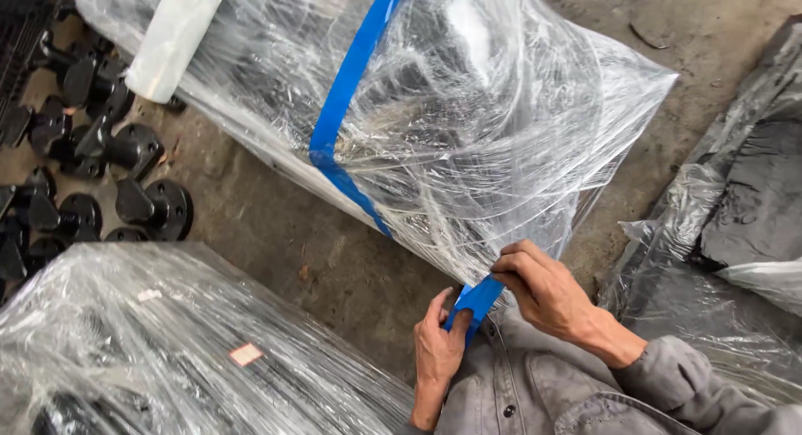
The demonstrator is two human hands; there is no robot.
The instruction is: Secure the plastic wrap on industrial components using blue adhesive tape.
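In the head view, a large bundle of dark metal parts wrapped in clear stretch film (468, 126) fills the upper middle of the frame, lying on a bare concrete floor (284, 235). A strip of bright blue adhesive tape (347, 93) runs down the bundle from the top edge of the frame, bends at the bundle's lower left side and continues along its underside toward the lower centre. There a free blue tape end (478, 301) is held between the two hands. The left hand (439, 347), at the lower centre of the frame, is closed with thumb and fingers pinching the lower part of that tape end. The right hand (543, 293), just to the right and slightly higher, is curled, its fingertips pressed on the tape where it meets the film at the bundle's lower corner. Both wrists come out of grey jacket sleeves (668, 376) at the bottom right. A white roll of stretch film (171, 38) lies slanted on the bundle at the upper left. Black cast-metal flanged fittings (150, 205) lie scattered on the floor along the left edge. A second film-wrapped bundle with a small pale label (167, 351) takes up the lower left corner, and crumpled dark plastic sheeting (743, 201) covers the right side.
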